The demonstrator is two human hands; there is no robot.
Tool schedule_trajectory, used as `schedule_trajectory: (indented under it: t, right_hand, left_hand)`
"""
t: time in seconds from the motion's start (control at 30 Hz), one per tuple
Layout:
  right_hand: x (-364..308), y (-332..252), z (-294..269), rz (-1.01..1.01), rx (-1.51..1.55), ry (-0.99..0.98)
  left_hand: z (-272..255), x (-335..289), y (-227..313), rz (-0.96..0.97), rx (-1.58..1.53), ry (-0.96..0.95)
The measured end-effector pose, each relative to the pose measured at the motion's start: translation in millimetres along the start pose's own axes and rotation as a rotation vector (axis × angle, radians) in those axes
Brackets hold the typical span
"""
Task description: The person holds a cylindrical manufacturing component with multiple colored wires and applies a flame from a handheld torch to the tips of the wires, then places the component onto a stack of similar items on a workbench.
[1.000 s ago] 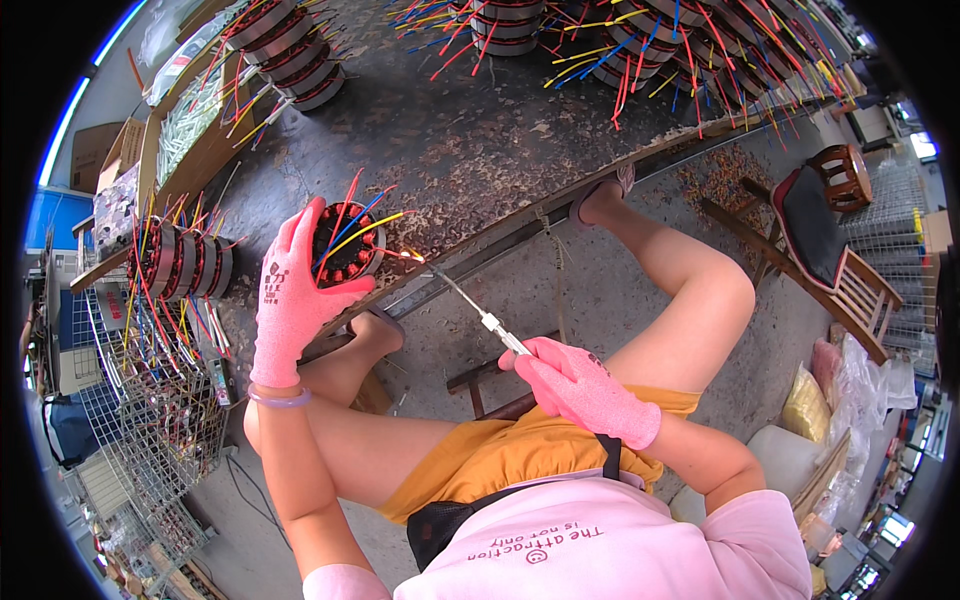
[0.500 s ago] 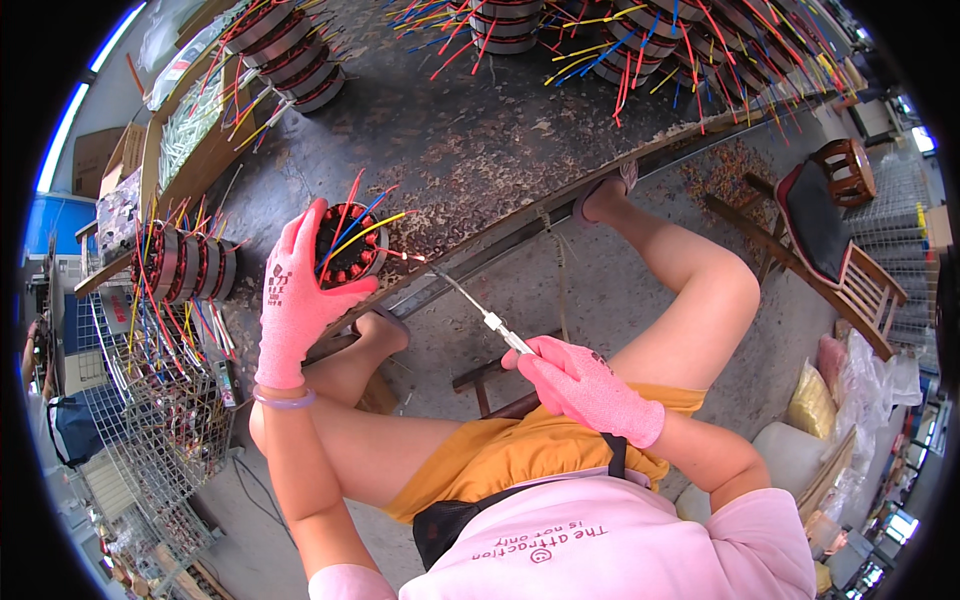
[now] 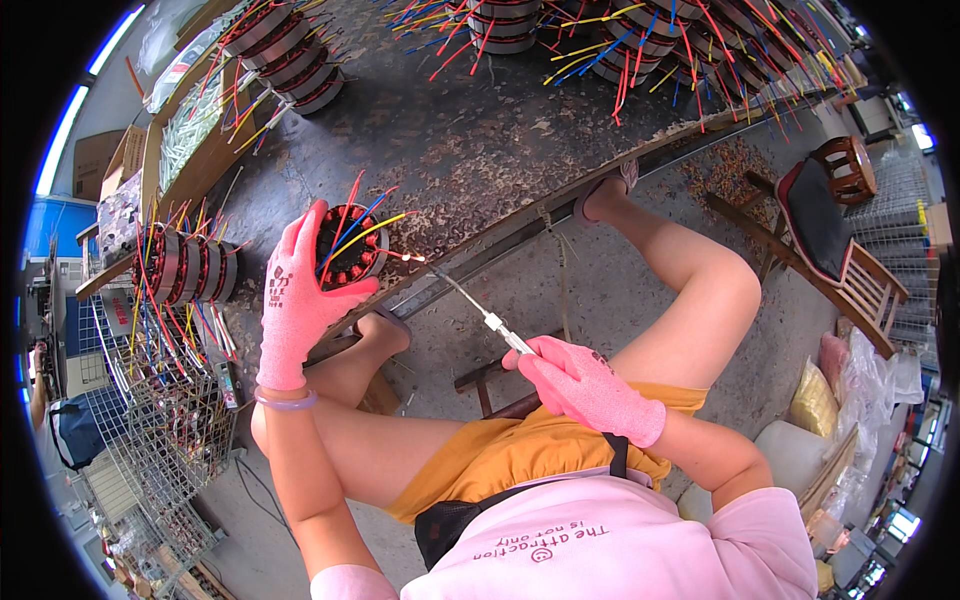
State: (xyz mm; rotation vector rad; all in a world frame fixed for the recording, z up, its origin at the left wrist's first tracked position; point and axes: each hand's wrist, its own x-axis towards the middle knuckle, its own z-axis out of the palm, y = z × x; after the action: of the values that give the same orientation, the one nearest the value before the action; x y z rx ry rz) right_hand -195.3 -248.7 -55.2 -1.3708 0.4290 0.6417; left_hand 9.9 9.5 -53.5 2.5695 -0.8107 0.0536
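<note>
A motor stator [image 3: 352, 262] with dark red windings stands at the table's front edge, its round face toward me. Red, blue and yellow lead wires stick out of it. My left hand [image 3: 298, 290], in a pink glove, grips it from the left, thumb below and fingers above. A short red wire with a white sleeve [image 3: 407, 258] reaches out from its right side. My right hand [image 3: 578, 385], also gloved in pink, is closed round a slim white-handled tool [image 3: 493, 321] with a thin metal rod. The rod's tip is close to the sleeved wire; whether they touch, I cannot tell.
More stators [image 3: 185, 265] lie in a row at the left, with stacks [image 3: 290, 55] farther back and a large wired group [image 3: 680, 45] at the far right. A box of white tubes [image 3: 188, 140] sits at the left. A wire mesh basket [image 3: 150, 440] and wooden chair [image 3: 815, 225] flank me.
</note>
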Motion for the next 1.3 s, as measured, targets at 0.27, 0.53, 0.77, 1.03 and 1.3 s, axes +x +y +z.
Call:
schedule_trajectory:
  t: [0.27,0.53,0.77,1.03,1.3]
  right_hand:
    - [-4.3,-3.8,1.6,0.009,0.066,0.033]
    - [-2.2,1.3,0.0,-0.051,0.110,0.024]
    - [-2.5,-5.2,-0.5,-0.037,0.011,0.021]
    - [0.7,-1.4,1.4,-0.043,0.009,0.026]
    - [-2.0,-5.2,2.0,-0.007,-0.006,0.030]
  left_hand:
    - [1.3,-2.5,-0.3,-0.018,0.097,0.021]
    - [-7.4,1.2,-2.2,0.197,0.074,-0.017]
    - [-10.2,4.4,7.2,0.119,0.023,-0.032]
    - [-6.6,2.0,5.1,0.124,0.063,-0.017]
    - [-7.9,3.9,5.7,0.130,0.048,-0.029]
